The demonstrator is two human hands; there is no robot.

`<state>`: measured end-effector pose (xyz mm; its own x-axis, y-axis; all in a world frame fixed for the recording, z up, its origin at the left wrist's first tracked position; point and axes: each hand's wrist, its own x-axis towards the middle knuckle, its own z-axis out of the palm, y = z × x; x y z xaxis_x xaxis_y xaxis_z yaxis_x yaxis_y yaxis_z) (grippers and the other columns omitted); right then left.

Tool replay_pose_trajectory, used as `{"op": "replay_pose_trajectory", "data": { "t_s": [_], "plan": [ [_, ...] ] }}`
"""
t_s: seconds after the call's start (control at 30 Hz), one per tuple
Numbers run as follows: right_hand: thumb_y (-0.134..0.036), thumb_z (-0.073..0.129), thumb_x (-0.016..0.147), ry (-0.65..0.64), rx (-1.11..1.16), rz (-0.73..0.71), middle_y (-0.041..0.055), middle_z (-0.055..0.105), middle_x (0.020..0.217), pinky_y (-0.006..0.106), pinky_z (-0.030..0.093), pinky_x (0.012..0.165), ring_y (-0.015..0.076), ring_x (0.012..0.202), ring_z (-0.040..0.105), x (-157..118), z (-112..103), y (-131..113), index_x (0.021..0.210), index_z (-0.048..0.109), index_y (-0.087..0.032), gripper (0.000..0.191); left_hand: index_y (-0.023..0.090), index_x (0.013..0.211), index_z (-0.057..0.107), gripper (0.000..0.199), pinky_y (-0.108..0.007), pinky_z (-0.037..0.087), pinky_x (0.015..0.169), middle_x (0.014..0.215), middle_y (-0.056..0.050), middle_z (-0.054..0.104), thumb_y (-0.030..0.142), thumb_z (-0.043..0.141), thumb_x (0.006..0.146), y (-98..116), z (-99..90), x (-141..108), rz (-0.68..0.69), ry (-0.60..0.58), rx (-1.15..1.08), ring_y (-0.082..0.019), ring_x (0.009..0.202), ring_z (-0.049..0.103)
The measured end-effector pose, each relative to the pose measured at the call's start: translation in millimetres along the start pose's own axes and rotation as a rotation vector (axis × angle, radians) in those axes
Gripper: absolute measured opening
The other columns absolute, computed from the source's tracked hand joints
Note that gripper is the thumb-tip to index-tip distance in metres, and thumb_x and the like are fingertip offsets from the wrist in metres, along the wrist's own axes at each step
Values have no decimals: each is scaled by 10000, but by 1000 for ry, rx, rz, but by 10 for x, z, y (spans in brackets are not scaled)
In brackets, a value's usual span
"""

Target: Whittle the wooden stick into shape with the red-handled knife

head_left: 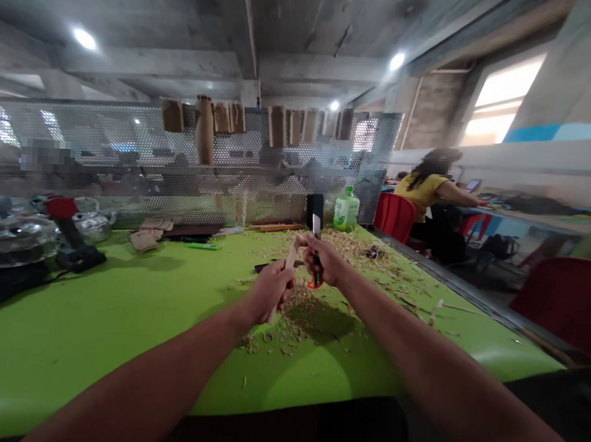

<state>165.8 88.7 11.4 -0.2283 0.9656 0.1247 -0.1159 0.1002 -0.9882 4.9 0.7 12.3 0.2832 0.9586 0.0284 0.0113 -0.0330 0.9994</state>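
My left hand (273, 289) is closed around a pale wood stick (292, 253), which tilts upward, its lower end showing below the fist. Beside its upper part, my right hand (322, 259) grips a knife (316, 226) with a red and black handle; the blade points up. The right fingertips are close to the top of the stick; whether they touch it I cannot tell. Wood shavings (297, 314) lie on the green table (169, 320) under and behind both hands. A dark flat object (261, 268) is partly hidden behind my left hand.
A green bottle (346, 211) and a black upright object (314, 207) stand at the back near a perforated metal screen (177, 187). On the left are a red and black power drill (65, 223) and clear containers (17, 234). A person in yellow (425, 192) sits at the right.
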Motion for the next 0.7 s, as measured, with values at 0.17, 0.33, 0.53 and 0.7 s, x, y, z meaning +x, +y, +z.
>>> {"op": "replay_pose_trajectory", "data": {
  "t_s": [0.17,0.33,0.53,0.7],
  "plan": [
    [-505,751,699,14,85,-40,-95,437,476,188,226,357,42,349,288,-5,-54,-6,653,447,-209,426,201,884,515,76,-170,265,336,583,75,445,275,524,876,-3,10,-29,-67,-105,-28,-47,361,317],
    [-585,565,837,187,-66,-96,-92,404,469,220,265,392,84,366,300,50,-154,-29,794,572,-203,384,211,1180,503,312,-161,194,319,613,98,389,236,520,869,6,-22,-25,-69,-175,-206,-43,358,261],
    [-279,515,880,380,-1192,-244,58,740,852,264,429,683,201,783,655,-74,-6,-36,1003,743,-221,266,226,942,445,129,-153,185,309,608,105,391,226,533,848,36,-32,10,-9,-50,-234,-34,355,264],
    [-260,423,949,204,-1583,-195,93,759,951,271,436,731,214,856,689,-233,247,-38,1014,740,-241,325,237,865,411,143,-152,178,302,609,109,390,249,548,830,9,-65,70,19,8,-223,-29,340,256]
  ]
}}
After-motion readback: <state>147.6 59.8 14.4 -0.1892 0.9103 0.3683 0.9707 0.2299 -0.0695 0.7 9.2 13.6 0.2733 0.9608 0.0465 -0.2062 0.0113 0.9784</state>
